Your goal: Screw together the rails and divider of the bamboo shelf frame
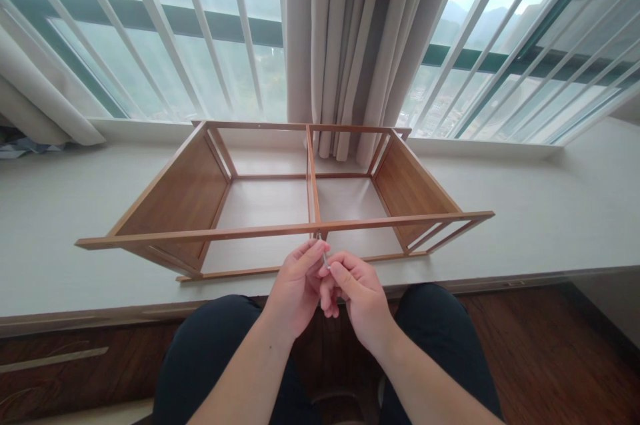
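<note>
Two hands meet below the front rail of a brown wooden open shelf frame (280,212) lying on the pale window ledge (550,212); left hand (295,288) and right hand (357,295) fingers pinch a thin metal hex key (325,256) at the rail's middle joint.

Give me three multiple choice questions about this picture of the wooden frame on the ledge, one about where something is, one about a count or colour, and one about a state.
1. Where does the wooden frame stand?
A. on the pale window ledge
B. on the dark floor
C. on the person's lap

2. How many open sections does the middle bar split the frame into?
A. two
B. four
C. six

3. What are the hands doing?
A. resting flat on the ledge
B. both pinching a small metal tool at the front rail
C. pulling the curtain

Answers: 1 A, the frame's feet rest on the ledge. 2 A, one bar runs down the centre. 3 B, the left hand and right hand meet around the tool.
</note>
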`<action>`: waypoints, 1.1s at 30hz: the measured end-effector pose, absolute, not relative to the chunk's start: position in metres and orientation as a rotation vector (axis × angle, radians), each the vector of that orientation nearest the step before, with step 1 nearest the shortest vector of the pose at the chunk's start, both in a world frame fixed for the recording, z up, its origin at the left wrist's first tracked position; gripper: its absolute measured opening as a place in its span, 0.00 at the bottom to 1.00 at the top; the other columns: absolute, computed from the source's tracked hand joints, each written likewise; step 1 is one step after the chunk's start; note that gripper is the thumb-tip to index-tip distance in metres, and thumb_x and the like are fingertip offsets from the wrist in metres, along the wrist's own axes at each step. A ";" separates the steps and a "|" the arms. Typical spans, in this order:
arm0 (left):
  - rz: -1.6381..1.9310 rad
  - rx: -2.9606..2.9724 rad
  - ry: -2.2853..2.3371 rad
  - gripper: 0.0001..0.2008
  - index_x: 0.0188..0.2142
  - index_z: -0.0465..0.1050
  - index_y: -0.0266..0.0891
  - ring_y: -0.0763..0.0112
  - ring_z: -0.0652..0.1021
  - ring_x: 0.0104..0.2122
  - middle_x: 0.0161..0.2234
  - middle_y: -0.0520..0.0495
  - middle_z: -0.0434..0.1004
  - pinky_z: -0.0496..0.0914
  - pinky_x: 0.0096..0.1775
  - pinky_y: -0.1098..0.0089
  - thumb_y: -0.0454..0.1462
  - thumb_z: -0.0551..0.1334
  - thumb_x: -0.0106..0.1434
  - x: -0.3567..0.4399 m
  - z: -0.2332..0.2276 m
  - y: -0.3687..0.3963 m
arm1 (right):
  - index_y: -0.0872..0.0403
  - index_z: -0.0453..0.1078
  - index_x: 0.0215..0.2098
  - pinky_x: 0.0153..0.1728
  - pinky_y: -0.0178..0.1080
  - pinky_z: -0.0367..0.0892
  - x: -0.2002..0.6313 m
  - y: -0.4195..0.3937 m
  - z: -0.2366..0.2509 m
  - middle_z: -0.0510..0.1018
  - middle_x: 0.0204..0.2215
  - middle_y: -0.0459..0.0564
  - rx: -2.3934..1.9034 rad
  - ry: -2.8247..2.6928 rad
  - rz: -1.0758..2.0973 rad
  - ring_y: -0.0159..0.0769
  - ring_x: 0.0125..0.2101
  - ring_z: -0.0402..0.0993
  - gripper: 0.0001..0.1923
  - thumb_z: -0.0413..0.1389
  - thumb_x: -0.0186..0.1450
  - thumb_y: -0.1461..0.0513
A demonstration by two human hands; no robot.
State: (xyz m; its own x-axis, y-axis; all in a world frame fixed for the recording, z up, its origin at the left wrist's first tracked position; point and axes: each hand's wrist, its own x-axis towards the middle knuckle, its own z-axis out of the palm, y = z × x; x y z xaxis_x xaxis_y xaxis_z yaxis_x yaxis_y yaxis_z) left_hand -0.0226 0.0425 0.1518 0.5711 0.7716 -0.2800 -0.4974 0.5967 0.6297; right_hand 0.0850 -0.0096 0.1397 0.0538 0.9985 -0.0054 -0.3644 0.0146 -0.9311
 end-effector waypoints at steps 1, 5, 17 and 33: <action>0.776 0.526 0.583 0.15 0.39 0.70 0.41 0.65 0.69 0.11 0.18 0.58 0.65 0.69 0.11 0.64 0.45 0.71 0.61 -0.023 0.151 0.042 | 0.55 0.70 0.35 0.16 0.30 0.57 0.084 -0.009 0.139 0.74 0.16 0.44 -0.907 -0.835 1.398 0.28 0.14 0.64 0.18 0.57 0.70 0.48; 0.773 0.524 0.584 0.14 0.39 0.69 0.41 0.63 0.69 0.10 0.17 0.58 0.66 0.70 0.11 0.62 0.45 0.69 0.62 -0.023 0.148 0.043 | 0.56 0.72 0.35 0.15 0.28 0.57 0.085 -0.006 0.138 0.76 0.17 0.45 -0.830 -0.763 1.482 0.27 0.13 0.65 0.17 0.61 0.68 0.50; 0.877 0.484 0.664 0.19 0.35 0.73 0.35 0.77 0.71 0.15 0.19 0.56 0.68 0.64 0.18 0.81 0.43 0.77 0.54 -0.025 0.147 0.046 | 0.54 0.70 0.35 0.13 0.29 0.49 0.077 -0.007 0.142 0.68 0.16 0.37 -0.452 -0.406 1.852 0.25 0.13 0.53 0.13 0.65 0.66 0.55; 0.828 0.560 0.640 0.14 0.33 0.72 0.36 0.75 0.69 0.11 0.17 0.58 0.62 0.59 0.15 0.79 0.43 0.72 0.61 -0.026 0.153 0.038 | 0.54 0.69 0.34 0.13 0.29 0.51 0.076 -0.013 0.145 0.72 0.15 0.41 -0.625 -0.507 1.769 0.25 0.11 0.56 0.16 0.64 0.66 0.51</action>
State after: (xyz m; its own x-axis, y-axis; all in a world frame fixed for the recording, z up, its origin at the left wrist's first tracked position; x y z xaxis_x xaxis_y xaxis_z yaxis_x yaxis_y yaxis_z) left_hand -0.0264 0.0383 0.1532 0.5138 0.8058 -0.2944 -0.4874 0.5566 0.6728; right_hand 0.0764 -0.0128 0.1447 -0.2233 0.9622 -0.1561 -0.7333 -0.2713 -0.6235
